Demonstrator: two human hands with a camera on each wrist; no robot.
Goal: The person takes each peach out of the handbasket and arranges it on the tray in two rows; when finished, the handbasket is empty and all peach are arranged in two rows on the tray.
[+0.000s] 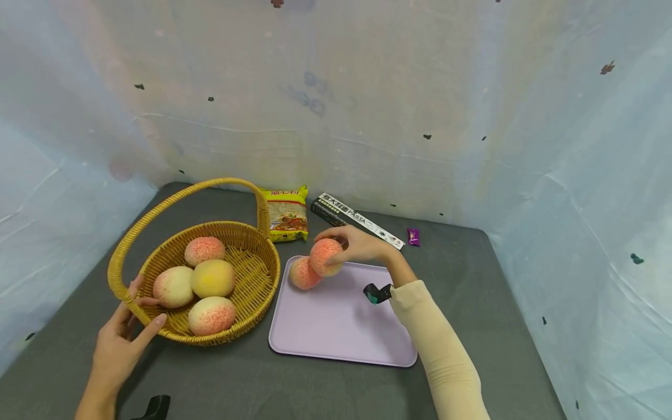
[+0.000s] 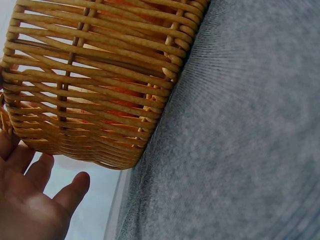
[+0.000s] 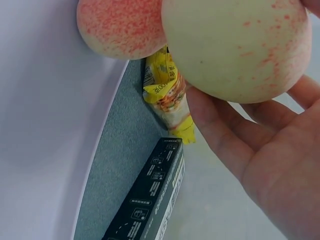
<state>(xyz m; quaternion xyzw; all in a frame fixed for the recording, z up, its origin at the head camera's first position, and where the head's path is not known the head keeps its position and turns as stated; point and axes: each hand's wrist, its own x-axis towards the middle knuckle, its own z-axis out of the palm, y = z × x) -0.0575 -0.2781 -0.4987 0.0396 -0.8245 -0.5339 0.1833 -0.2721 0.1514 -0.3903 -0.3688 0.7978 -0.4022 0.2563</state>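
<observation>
The right hand [image 1: 362,245] curls its fingers round a pink-speckled peach [image 1: 325,256] and holds it over the far left corner of the lilac tray [image 1: 341,326], right against a second peach [image 1: 303,273] that lies on the tray there (the two fruits appear to touch in the head view and in the right wrist view). In the right wrist view the held peach fills the palm, with the fingers [image 3: 220,135] wrapped beneath it. Apart from that second peach, nothing else rests on the tray. Just left of the tray stands the wicker basket [image 1: 262,280], its handle arching over it, and four peaches lie inside: one pink at the back [image 1: 204,251], one pale at the left [image 1: 173,286], one yellow in the middle [image 1: 212,278] and one speckled at the front [image 1: 212,315]. The left hand [image 1: 118,347] rests on the basket's near left rim, thumb and fingers spread loosely around the weave. Behind the tray, on the grey table [image 1: 472,280], lie a yellow noodle packet [image 1: 286,213], a black pasta box [image 1: 357,220] and a small purple wrapper [image 1: 413,236].
</observation>
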